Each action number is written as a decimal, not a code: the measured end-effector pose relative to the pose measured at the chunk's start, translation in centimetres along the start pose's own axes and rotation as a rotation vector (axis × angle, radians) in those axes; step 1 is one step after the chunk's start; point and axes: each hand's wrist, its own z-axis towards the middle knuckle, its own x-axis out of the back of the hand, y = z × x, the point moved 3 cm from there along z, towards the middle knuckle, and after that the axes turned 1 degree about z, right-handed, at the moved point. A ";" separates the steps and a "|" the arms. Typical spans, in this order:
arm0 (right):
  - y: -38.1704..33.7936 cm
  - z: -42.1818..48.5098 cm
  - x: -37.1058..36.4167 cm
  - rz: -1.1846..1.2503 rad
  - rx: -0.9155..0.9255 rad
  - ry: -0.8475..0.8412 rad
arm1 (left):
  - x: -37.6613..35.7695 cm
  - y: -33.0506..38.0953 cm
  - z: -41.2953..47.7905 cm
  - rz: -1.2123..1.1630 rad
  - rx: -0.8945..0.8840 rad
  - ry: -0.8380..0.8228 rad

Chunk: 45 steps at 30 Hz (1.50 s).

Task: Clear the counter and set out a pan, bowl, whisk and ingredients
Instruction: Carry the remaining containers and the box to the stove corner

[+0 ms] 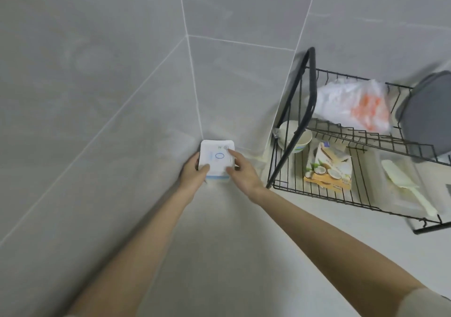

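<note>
A white pack point(216, 158) is held in the corner of the surface point(219, 243). It is gripped by the left hand point(191, 174) at its left edge and the right hand point(244, 172) at its right edge, with fingers point(233, 155) laid over its top. To the right of the fingers, a wire rack point(311, 84) is noted, carrying a bowl point(285, 131), a coconut packet point(329, 170) and a plastic bag point(346, 104).

Mostly greys and whites here, with touches of blue and orange.
The wall tiles point(97, 72) are mid grey with white grout and the counter point(219, 243) is off-white. The pack point(216, 156) is white with a blue oval and a blue edge. The wire rack point(310, 101) is black, the bowl point(295, 136) cream with a green band, the bag point(351, 104) white with orange print, and the packet point(329, 167) tan with pictured coconut halves.
</note>
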 end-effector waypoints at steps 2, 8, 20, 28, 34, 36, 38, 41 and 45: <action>0.1 -0.1 -0.3 0.047 -0.024 0.040 | 0.0 -0.4 0.1 -0.055 0.001 -0.018; 0.9 -2.5 0.4 0.125 -0.080 0.064 | -0.1 -1.0 -1.9 -0.098 0.026 -0.042; 5.6 -11.1 4.7 0.164 -0.123 0.058 | -1.4 -4.9 -10.8 -0.031 0.170 -0.199; 8.0 -15.1 7.5 0.280 -0.196 0.179 | -3.6 -6.0 -13.8 0.133 0.177 -0.298; 10.3 -18.3 5.9 0.674 -0.397 0.193 | -3.1 -4.0 -11.1 0.115 0.108 -0.312; 9.9 -19.0 5.2 0.817 -0.418 0.132 | -3.4 -3.2 -10.2 0.131 0.073 -0.338; 9.5 -19.4 4.9 0.936 -0.434 0.132 | -3.7 -3.2 -9.5 0.147 0.077 -0.359; 9.1 -19.6 4.9 0.957 -0.402 0.146 | -3.8 -3.4 -9.0 0.155 0.110 -0.364; 9.7 -20.2 5.6 0.837 -0.400 0.152 | -4.3 -3.6 -10.3 0.156 0.150 -0.475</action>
